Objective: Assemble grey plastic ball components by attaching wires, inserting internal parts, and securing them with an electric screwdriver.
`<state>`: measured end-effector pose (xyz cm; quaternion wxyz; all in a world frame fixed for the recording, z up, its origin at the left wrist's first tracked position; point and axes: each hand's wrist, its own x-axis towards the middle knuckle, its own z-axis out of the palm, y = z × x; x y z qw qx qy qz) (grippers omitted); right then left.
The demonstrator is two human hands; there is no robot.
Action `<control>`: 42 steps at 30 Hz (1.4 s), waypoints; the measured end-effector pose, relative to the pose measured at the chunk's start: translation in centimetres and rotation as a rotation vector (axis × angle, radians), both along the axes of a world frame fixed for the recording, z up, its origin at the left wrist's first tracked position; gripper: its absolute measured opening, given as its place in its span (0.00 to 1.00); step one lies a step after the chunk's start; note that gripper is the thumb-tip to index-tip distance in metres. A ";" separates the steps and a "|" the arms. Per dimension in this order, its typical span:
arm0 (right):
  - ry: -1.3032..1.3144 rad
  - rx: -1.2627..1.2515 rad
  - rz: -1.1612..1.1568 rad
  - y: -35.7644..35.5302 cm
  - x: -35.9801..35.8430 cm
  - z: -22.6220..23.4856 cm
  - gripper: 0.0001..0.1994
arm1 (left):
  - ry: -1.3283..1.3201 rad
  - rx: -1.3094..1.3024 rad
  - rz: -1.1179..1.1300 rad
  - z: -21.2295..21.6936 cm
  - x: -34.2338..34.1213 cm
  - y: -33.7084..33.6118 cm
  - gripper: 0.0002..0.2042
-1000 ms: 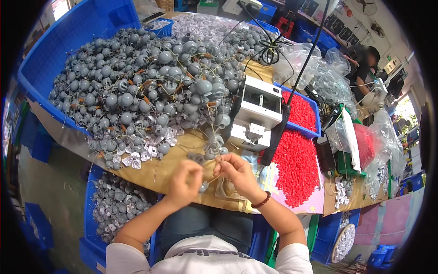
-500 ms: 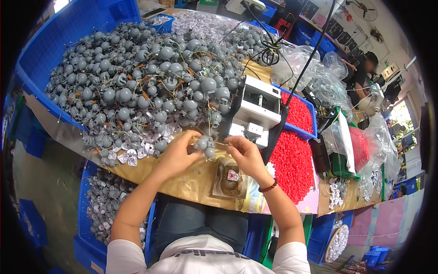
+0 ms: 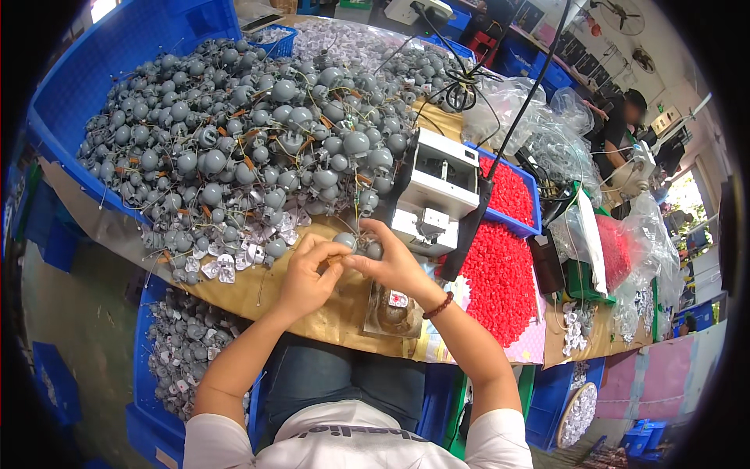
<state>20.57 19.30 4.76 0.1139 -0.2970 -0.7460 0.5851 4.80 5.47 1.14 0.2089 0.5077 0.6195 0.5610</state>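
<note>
Over the near middle of the bench, both hands meet around a small grey part with round, ball-like pieces [image 3: 373,249] and thin wire. My right hand [image 3: 394,270], with a beaded bracelet at the wrist, has its fingers wrapped round this part. My left hand [image 3: 308,273] is closed in a pinch right beside it; what its fingertips hold is hidden. Just below the hands lies a brown block [image 3: 394,319] with a small white and red piece [image 3: 398,299] on it. A large heap of similar grey ball parts [image 3: 211,156] with wires lies beyond my left hand.
A white machine [image 3: 437,187] on a dark stand is right of the hands. Red small pieces [image 3: 500,289] are heaped beside it, more in a blue tray [image 3: 537,205]. A blue bin [image 3: 144,383] of grey parts stands below left. Another person [image 3: 621,137] is at far right.
My right hand has moved left to the grey part and now wraps it. My left hand has shifted slightly down and pinches beside it; the wire stretched between the hands no longer shows.
</note>
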 end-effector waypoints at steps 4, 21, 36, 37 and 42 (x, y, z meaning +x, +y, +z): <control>-0.066 -0.229 0.100 1.7 0.5 1.6 0.27 | -0.057 0.035 0.066 -0.4 -2.1 0.9 0.10; 0.195 -0.781 0.188 -1.2 1.2 3.2 0.23 | -0.419 -0.101 -0.339 -1.5 0.5 4.3 0.29; 0.233 0.967 0.022 2.0 1.1 3.1 0.16 | 0.419 0.158 -0.096 2.6 -0.9 2.8 0.26; 0.227 0.942 0.062 2.1 0.7 3.4 0.16 | 0.310 0.165 -0.131 2.7 -1.0 2.9 0.24; 0.072 0.475 0.284 3.1 0.2 4.3 0.23 | -0.343 0.091 -0.286 1.4 -3.3 3.0 0.16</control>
